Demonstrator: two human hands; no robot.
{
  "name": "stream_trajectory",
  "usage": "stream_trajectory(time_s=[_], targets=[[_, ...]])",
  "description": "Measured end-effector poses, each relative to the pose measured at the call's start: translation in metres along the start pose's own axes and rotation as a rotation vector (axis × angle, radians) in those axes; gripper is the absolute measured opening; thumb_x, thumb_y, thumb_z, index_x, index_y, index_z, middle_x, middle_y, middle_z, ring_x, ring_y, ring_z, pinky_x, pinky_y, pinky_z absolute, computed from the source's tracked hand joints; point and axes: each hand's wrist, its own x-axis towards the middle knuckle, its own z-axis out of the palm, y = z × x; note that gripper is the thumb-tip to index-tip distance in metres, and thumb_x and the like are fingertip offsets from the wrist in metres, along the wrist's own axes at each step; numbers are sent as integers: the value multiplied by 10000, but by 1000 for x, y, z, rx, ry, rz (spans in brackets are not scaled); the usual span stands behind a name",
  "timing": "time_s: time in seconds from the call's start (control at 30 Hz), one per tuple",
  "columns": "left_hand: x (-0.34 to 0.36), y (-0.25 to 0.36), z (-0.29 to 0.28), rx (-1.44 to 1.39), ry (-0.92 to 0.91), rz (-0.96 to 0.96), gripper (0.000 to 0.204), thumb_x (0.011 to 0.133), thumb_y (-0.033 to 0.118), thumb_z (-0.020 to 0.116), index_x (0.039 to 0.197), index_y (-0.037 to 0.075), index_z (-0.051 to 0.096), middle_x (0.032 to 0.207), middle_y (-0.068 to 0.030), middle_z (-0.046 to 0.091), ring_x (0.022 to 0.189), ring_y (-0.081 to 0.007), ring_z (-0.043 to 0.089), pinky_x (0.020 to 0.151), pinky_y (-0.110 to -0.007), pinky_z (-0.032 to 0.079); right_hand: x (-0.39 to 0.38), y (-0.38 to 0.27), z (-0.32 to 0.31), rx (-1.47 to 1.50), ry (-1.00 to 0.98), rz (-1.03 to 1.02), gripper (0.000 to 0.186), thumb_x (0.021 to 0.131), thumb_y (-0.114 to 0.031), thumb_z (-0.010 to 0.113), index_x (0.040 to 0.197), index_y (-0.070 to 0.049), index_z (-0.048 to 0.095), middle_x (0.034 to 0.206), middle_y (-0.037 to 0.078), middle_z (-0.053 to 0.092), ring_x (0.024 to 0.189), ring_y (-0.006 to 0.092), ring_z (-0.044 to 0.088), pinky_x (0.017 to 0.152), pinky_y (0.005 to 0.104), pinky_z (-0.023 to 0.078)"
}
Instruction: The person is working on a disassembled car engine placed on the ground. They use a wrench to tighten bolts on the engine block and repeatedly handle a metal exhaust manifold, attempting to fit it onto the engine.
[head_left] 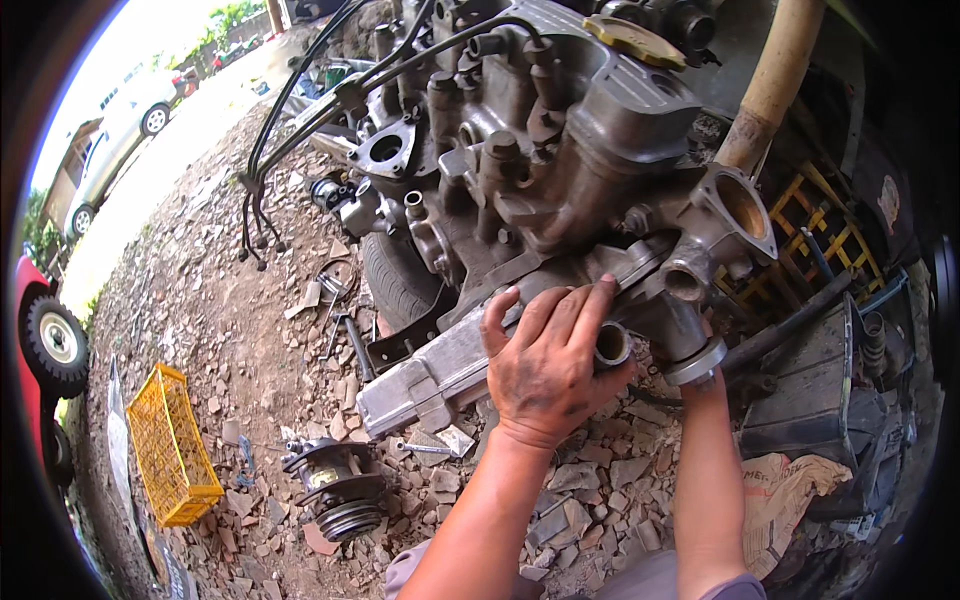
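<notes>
A greasy grey metal engine [600, 150] fills the upper middle. My left hand [550, 375] rests on its near lower side, fingers stretched over the metal. The thumb lies beside a short open pipe stub [612, 345]. Under the fingers, a long ribbed aluminium cover [425, 375] reaches out to the left. My right forearm rises to a downward pipe with a round pale collar [697, 362]. Most of my right hand [703, 392] is hidden behind that collar and pipe, so its fingers do not show. Above sits an open, flanged round outlet [742, 205].
A pulleyed engine part [340, 485] lies on the rubble-strewn ground, near a yellow crate [172, 450]. Black cables [262, 170] hang at the upper left. A bamboo pole [775, 85] slants behind the engine. A torn paper sack [795, 500] lies lower right.
</notes>
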Motion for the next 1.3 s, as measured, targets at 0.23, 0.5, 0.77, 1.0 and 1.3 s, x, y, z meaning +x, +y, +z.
stream_trajectory(time_s=[0.23, 0.5, 0.77, 1.0, 1.3], targets=[[-1, 1, 4, 79, -42, 31, 573, 649, 388, 723, 1170, 163, 648, 992, 22, 670, 977, -137, 598, 1041, -403, 270, 7, 12, -10, -133, 315, -6, 251, 932, -213, 617, 1091, -19, 639, 1009, 54, 667, 863, 125, 617, 761, 289, 490], [-4, -3, 5, 210, 13, 158, 543, 722, 329, 662, 1194, 66, 607, 999, -84, 673, 970, -243, 617, 1010, -436, 328, 2, 9, 25, -156, 321, -169, 329, 919, -236, 618, 1118, 26, 596, 1008, 102, 663, 938, 227, 651, 788, 361, 503], [-6, -9, 8, 262, 28, 223, 565, 732, 341, 654, 1200, 29, 601, 1039, -117, 664, 969, -274, 603, 985, -438, 333, -11, -25, 44, 646, 235, 296, 433, 942, -335, 601, 1190, 17, 554, 1053, 127, 620, 910, 230, 652, 716, 400, 562], [-10, -13, 9, 253, 15, 158, 579, 727, 323, 661, 1213, 16, 596, 1075, -126, 659, 983, -287, 582, 987, -441, 342, -3, -19, 40, 801, 228, 349, 290, 946, -274, 596, 1081, -18, 582, 881, 66, 585, 741, 191, 602, 685, 381, 544], [-12, -13, 12, 259, 11, 149, 579, 702, 282, 683, 1221, 40, 600, 1078, -99, 663, 1011, -271, 571, 1005, -441, 336, 9, 5, 30, -86, 324, -230, 296, 897, -201, 634, 1111, 2, 603, 1005, 159, 669, 923, 305, 671, 770, 387, 517]])
